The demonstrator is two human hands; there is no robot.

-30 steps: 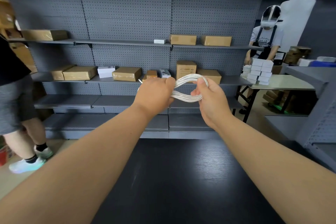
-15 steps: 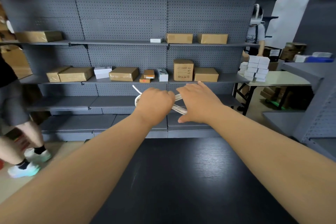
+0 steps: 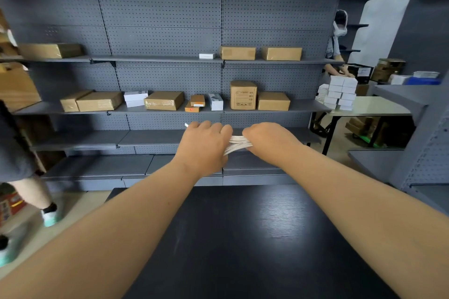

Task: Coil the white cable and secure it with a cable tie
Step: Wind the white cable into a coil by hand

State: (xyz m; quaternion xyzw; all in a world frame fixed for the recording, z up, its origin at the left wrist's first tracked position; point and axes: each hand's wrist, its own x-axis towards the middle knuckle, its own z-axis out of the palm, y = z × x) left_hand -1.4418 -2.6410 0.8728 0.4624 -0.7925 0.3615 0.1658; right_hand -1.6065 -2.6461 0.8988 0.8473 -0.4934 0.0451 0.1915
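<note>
The white cable is bunched into several parallel strands held in the air between my two hands, above the far edge of the black table. My left hand grips one end of the bundle, fingers curled over it, and a short white tip of cable sticks out past its knuckles. My right hand grips the other end, knuckles up. Only a short stretch of the strands shows between the fists; the rest is hidden inside them. No cable tie is visible.
Grey pegboard shelving with cardboard and white boxes stands just beyond the table. A person's legs pass at the left. Another person stands at the right behind a light table with stacked white boxes.
The open loop held up a second ago has been flattened into a tight bundle and lowered. My right hand, laid flat over it half a second ago, now closes on it.
</note>
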